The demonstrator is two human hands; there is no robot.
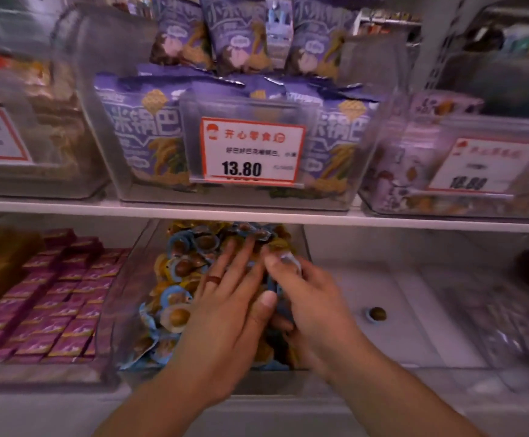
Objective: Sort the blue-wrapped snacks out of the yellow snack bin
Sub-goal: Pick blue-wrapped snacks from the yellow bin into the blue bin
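The snack bin [124, 298] is a clear plastic box with slanted walls, standing on the lower shelf [257, 402]. It is full of small round snacks in glossy, crinkled wrappers, some blue [171, 294] and some yellow [162, 269], each showing a brown oval kernel. They lie mixed, pointing every way.

The left hand [225, 313] lies flat on the heap, its fingers [231, 257] straight and a little spread, a ring on one. The right hand [310, 298] is just beside it, fingers curled around several blue-wrapped snacks [277, 287], with a clear wrapper edge at the fingertips.

In the next clear bin [414, 310] to the right lies one blue-wrapped snack [376, 314]. To the left, a bin holds small purple boxes [52, 310] in rows. On the upper shelf, a clear bin holds purple bags [137, 130] behind a price card [252, 151].
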